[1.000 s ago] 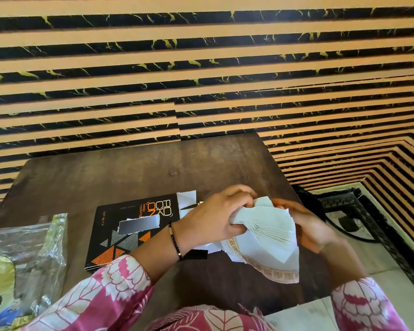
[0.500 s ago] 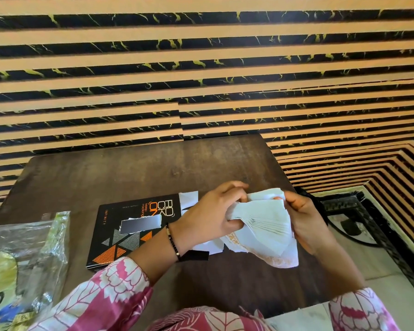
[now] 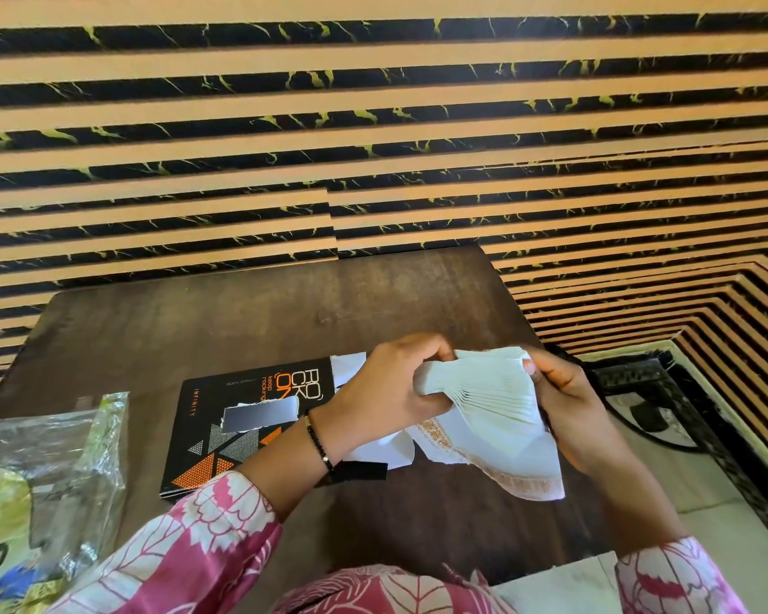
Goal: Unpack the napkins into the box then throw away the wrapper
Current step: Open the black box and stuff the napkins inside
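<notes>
A fanned stack of white napkins [image 3: 488, 401] with a gold-patterned border is held above the table's right half. My left hand [image 3: 386, 387] grips the stack's left end, thumb underneath. My right hand [image 3: 568, 405] pinches its upper right corner. A flat black box [image 3: 222, 432] with orange and grey triangles lies on the table to the left, its white inner flap showing beside my left hand. The clear plastic wrapper [image 3: 49, 471] with a yellow-green print lies crumpled at the table's left front.
The dark brown table [image 3: 262, 321] stands against a striped black and tan wall [image 3: 373, 126]. Right of the table is a dark patterned rug [image 3: 683, 418] on a pale floor. My pink floral sleeves fill the bottom of the view.
Both hands have lifted the napkin stack slightly and drawn it together; my right hand shifted from under the stack to pinching its upper corner. Box and wrapper have not moved.
</notes>
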Motion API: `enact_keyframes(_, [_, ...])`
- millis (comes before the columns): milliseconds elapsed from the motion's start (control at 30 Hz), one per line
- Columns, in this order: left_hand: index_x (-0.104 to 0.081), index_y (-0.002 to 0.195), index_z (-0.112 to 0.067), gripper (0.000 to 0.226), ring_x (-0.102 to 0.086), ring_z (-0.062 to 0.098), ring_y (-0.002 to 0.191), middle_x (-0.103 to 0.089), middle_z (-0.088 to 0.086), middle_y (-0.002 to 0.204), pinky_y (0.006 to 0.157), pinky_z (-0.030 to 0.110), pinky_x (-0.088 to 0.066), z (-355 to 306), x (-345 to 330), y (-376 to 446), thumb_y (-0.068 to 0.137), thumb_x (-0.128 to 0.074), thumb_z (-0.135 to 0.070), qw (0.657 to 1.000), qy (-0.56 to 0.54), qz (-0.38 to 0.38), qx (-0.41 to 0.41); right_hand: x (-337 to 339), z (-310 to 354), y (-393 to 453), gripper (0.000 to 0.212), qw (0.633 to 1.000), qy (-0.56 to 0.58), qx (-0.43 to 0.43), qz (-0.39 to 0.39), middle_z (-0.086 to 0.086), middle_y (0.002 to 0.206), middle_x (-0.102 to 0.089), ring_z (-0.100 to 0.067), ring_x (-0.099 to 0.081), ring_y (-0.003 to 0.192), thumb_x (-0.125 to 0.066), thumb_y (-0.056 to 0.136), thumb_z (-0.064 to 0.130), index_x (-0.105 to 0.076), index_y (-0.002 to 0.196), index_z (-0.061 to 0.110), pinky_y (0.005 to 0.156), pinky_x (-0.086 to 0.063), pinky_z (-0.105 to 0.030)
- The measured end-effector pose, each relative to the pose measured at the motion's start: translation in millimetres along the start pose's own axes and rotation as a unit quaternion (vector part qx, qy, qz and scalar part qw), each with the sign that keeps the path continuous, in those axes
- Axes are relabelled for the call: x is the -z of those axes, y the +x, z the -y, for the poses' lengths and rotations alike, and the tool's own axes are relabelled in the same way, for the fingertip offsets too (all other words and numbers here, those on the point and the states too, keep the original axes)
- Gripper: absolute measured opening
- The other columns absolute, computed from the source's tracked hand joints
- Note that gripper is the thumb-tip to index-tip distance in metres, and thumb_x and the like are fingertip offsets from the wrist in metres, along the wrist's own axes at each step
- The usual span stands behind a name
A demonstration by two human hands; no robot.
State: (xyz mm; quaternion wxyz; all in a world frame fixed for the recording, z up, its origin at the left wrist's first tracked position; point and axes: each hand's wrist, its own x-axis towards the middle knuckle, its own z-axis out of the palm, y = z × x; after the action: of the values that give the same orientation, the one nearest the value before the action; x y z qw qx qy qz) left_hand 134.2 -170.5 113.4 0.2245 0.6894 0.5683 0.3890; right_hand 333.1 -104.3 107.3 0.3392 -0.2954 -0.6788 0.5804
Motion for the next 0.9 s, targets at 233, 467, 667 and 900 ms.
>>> enact_keyframes(233, [-0.060,0.089,-0.014,0.026,-0.056,0.008,0.078,-0.064,-0.005,0.087,0.065,0.019,-0.042,1,6,2,0.067,-0.074,-0.011,1.000,-0.001,-0.025,0.012,3,18,-7,0.087,0.985,-0.012,-0.059,0.163,0.002,0.124,-0.061,-0.020,-0.059,0.115,-0.086,0.048,0.048,-0.043,0.124,0.043,0.091,-0.053,-0.045])
enact_keyframes(467, [-0.063,0.091,-0.015,0.023,-0.056,-0.004,0.077,-0.061,-0.016,0.084,0.062,0.007,-0.039,2,13,2,0.072,-0.073,-0.011,0.998,-0.019,-0.042,0.044,-13,28,-5,0.116,0.974,-0.057,-0.022,0.216,0.003,0.137,-0.043,-0.013,-0.042,0.131,-0.084,0.052,0.048,-0.011,0.140,0.031,0.098,-0.048,-0.034])
enact_keyframes(667, [-0.062,0.093,-0.016,0.024,-0.057,-0.003,0.076,-0.064,-0.015,0.086,0.062,0.009,-0.040,-3,17,1,0.073,-0.074,-0.014,0.997,-0.045,-0.045,0.053,-20,19,-2,0.062,0.974,-0.227,0.017,-0.025,0.037,0.097,-0.060,0.012,-0.057,0.096,-0.080,0.069,0.016,-0.044,0.107,0.050,0.069,-0.054,-0.015])
enact_keyframes(900, [-0.060,0.105,-0.020,0.037,-0.064,0.016,0.098,-0.066,0.003,0.111,0.079,0.027,-0.053,-14,49,9,0.087,-0.049,-0.050,0.950,-0.263,-0.078,0.149,-7,41,-4,0.034,0.990,0.078,-0.078,-0.087,-0.007,0.090,-0.076,-0.030,-0.071,0.084,-0.078,0.061,0.006,-0.072,0.091,0.020,0.072,-0.057,-0.044])
